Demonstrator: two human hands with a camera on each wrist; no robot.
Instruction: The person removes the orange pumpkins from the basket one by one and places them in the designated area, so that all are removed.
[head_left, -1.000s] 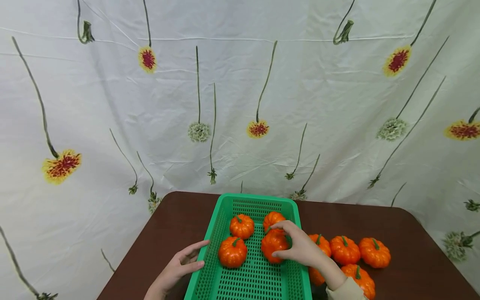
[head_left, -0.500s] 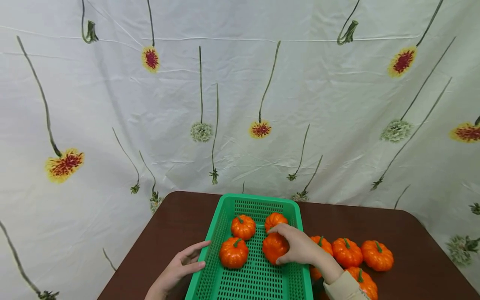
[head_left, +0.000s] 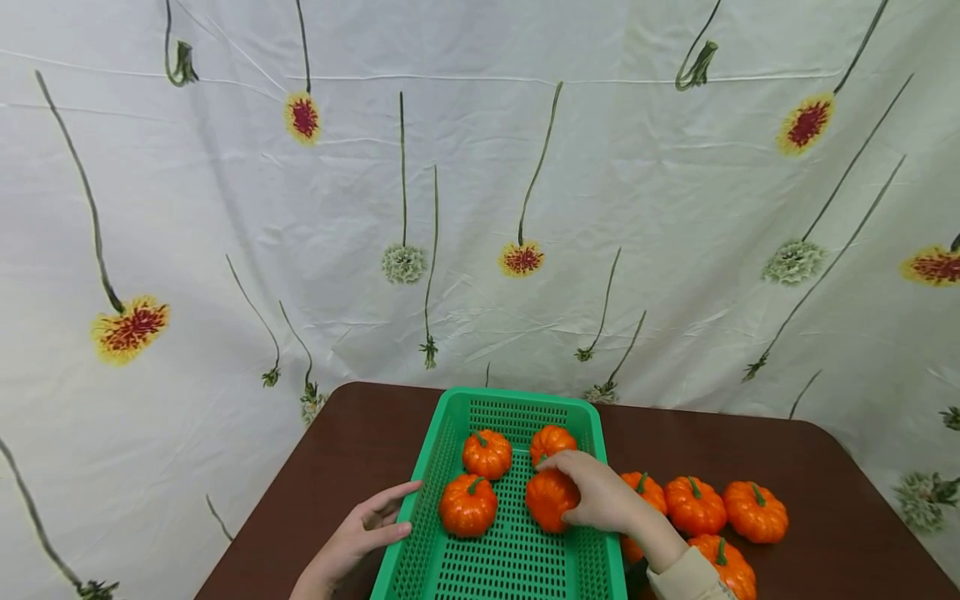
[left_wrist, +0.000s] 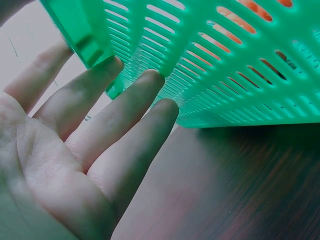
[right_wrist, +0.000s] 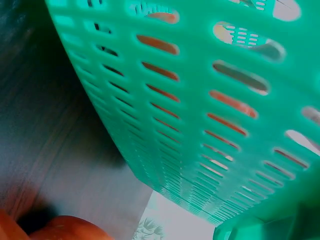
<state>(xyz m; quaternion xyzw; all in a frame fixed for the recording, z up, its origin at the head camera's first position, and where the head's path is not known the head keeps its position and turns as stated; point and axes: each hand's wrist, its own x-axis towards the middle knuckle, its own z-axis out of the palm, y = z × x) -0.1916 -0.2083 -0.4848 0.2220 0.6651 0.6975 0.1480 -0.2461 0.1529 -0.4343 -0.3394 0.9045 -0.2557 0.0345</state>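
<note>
A green perforated plastic basket [head_left: 497, 575] stands on the table with several small orange pumpkins inside. My right hand [head_left: 600, 492] reaches over its right wall and holds a pumpkin [head_left: 551, 502] between thumb and curled fingers, low in the basket. Just behind that one sits another pumpkin [head_left: 553, 442]. Two more, a rear pumpkin [head_left: 487, 454] and a front pumpkin [head_left: 468, 506], lie along the left side. My left hand [head_left: 360, 533] has its fingers extended at the basket's left rim; in the left wrist view the fingertips [left_wrist: 165, 107] are right at the slotted wall.
Right of the basket, several more pumpkins lie on the dark brown table [head_left: 810, 475], among them one at the far right [head_left: 755, 511] and one near the front [head_left: 726, 567]. A white floral cloth [head_left: 480, 208] hangs behind the table. In the right wrist view, the basket wall [right_wrist: 195, 100] blocks the hand.
The right thumb has slid back toward the right side of the held pumpkin, which sits about where it was. The left hand has kept its place at the rim.
</note>
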